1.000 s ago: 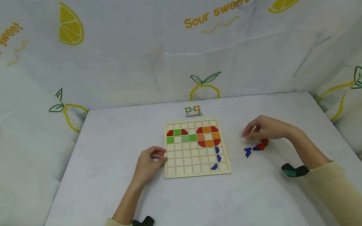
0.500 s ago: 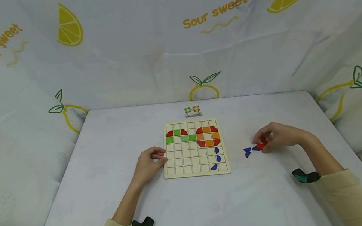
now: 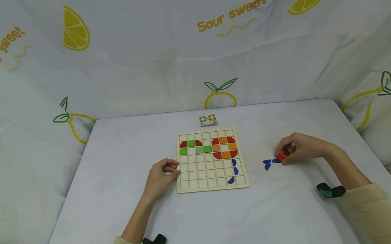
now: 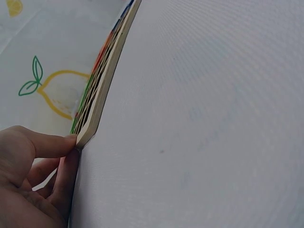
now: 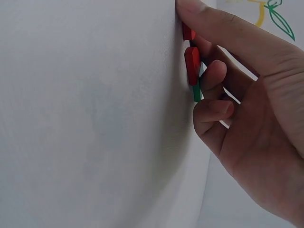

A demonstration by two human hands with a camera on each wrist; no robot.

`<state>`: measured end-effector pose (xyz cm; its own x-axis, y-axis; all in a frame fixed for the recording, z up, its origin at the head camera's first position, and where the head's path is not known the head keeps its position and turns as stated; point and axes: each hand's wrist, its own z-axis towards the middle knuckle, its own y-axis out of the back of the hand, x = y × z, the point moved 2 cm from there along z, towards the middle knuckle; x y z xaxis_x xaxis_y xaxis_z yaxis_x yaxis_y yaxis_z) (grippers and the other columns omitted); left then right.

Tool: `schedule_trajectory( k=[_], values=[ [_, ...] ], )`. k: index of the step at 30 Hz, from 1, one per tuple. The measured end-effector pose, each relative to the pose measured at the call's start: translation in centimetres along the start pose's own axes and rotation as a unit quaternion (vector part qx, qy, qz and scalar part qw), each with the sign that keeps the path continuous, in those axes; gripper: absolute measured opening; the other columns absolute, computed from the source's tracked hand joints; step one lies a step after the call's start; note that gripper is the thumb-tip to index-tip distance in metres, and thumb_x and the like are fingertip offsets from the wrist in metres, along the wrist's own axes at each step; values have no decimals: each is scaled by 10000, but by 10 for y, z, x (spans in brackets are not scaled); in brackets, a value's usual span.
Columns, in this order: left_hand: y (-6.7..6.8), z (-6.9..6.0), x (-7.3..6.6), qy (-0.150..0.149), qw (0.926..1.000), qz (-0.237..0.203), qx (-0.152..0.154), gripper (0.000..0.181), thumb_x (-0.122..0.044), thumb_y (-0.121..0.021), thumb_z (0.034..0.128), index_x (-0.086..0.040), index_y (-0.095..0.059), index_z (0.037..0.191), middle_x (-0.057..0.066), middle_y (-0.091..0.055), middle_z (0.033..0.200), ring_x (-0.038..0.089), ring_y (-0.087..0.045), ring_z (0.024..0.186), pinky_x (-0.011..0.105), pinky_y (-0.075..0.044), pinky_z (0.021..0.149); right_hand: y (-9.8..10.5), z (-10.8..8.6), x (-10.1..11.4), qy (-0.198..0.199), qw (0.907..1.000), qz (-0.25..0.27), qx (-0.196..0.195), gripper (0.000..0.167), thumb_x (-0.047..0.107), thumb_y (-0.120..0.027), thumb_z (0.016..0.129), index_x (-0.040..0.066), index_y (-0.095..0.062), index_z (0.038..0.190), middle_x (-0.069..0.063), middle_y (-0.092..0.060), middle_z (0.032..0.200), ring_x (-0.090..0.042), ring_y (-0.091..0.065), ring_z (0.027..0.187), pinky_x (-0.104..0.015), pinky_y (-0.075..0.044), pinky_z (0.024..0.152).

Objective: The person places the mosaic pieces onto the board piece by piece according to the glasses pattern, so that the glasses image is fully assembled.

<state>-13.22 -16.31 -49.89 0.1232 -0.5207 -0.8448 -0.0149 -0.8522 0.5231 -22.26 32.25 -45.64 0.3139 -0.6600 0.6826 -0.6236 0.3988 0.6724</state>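
board point(image 3: 203, 182) on table point(image 3: 208, 226), left hand point(image 3: 162, 177) relaxed and touching its left edge, right hand point(image 3: 303, 147) pinching a red piece point(image 3: 279, 158) right of it (blue pieces point(image 3: 267, 166) just beside), card point(image 3: 208, 119) behind board

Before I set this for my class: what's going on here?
A person is working at a pale grid board. Their left hand touches the board's left edge; their right hand, off to the right, appears to pinch a red piece beside loose blue pieces. The board carries green squares, orange squares and red corner pieces, plus three blue pieces toward its lower right. A small patterned card lies beyond it.
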Motion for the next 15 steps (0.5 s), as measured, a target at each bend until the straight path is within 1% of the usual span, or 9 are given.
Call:
schedule_trajectory(
  k=[10,15],
  values=[
    [1,-1,0,-56,10000,-2,-35,238,-72,-799,945,-66,-767,1181,83,-749,1031,172,-675,959,244,-500,851,-3,0,4,48,9998,21,-216,194,141,-887,893,110,-788,1057,20,-623,836,-61,-528,779,-232,-451,680],
    [1,-1,-2,-31,10000,16,-12,245,-80,-804,944,-68,-768,1186,78,-750,1037,172,-675,960,274,-506,867,-2,1,5,-51,9995,-65,-297,199,145,-896,881,99,-791,1043,19,-618,819,-53,-519,750,-228,-444,653]
  ],
)
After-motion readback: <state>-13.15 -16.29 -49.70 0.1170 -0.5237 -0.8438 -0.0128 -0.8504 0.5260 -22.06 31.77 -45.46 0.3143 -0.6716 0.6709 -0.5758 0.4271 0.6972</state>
